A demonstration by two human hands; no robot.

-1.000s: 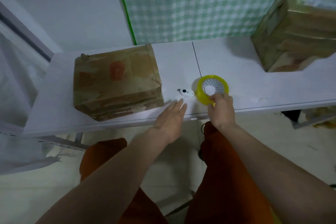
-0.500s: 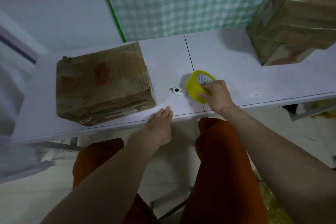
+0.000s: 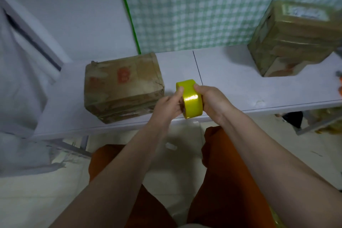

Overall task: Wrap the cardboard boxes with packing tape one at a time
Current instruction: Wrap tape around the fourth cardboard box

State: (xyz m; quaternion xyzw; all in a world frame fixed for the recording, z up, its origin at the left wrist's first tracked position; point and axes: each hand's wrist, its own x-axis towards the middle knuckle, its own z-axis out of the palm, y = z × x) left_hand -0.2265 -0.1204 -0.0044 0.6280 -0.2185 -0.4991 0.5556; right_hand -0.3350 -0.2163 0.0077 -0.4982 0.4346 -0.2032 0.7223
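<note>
**Two hands, one roll of tape, two boxes waiting**

Nearest the camera, at 6 o'clock, two knees in smooth orange fabric [image 3: 227, 181] frame a pale tiled floor. Above them two bare forearms meet over the table edge, where the single roll of yellow packing tape [image 3: 190, 101], a glossy round hoop, is held upright on its edge. The left hand [image 3: 167, 106] grips its left side, thumb curled onto the rim; the right hand [image 3: 212, 101] wraps its right side, fingers closed round it. The flat white table [image 3: 240, 87], split by one thin dark seam, carries two cardboard boxes: a creased brown box [image 3: 122, 87] with a red mark at 10 o'clock, just beside the tape, and a taller tape-banded box [image 3: 292, 39], blurred, at 2 o'clock. Behind hangs green-and-white checked cloth [image 3: 194, 9].
</note>
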